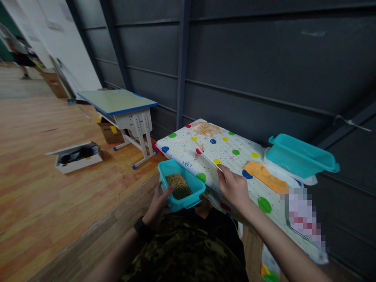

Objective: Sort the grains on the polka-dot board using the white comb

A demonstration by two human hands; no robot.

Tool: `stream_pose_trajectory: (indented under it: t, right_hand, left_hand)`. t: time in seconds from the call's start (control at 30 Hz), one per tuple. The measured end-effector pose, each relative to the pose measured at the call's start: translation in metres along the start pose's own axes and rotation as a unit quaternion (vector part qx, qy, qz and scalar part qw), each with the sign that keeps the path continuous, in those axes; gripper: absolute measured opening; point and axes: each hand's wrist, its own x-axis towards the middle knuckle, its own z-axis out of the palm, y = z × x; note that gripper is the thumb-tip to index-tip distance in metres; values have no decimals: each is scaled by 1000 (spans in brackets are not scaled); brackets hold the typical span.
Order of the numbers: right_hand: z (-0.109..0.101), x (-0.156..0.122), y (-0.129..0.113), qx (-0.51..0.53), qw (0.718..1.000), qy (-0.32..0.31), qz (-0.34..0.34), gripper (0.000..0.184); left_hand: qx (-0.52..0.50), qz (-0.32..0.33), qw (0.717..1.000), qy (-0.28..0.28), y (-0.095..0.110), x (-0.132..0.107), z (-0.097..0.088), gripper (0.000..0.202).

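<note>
My left hand [161, 200] grips a turquoise plastic box [183, 204] at its near left wall, with the thumb over the rim. The box is beside the table's front edge and contains small yellowish and greenish grains or beans [178, 185]. My right hand [234, 187] is closed on a thin white strip-like tool [208, 157], its exact kind unclear. The tool's far end meets the tablecloth close to a few tan grains. Farther back on the cloth lies a scattered patch of tan grains [206, 129].
The table wears a dotted cloth [264, 204]. To the right are an orange cloth [264, 176], a second turquoise box [302, 154] and a blurred-out item [304, 217]. A dark panel wall stands behind. At left are a desk [117, 100] and an open white box [78, 156].
</note>
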Motion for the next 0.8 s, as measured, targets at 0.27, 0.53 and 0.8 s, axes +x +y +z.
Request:
stream_pose_trajectory:
  t: [0.27,0.53,0.8]
  right_hand:
    - [-11,-3,-28,50,996,-17,-77,39]
    - [-4,13,-14,82,996,-9,38,30]
    - [47,87,34,227,914,4,336,41]
  left_hand:
    - [12,-14,1000,-4,-5,4,2,107]
    - [2,-18,1000,-3,-4,3,2,107]
    - [-10,-12,1000,-12,0,-3,4,105]
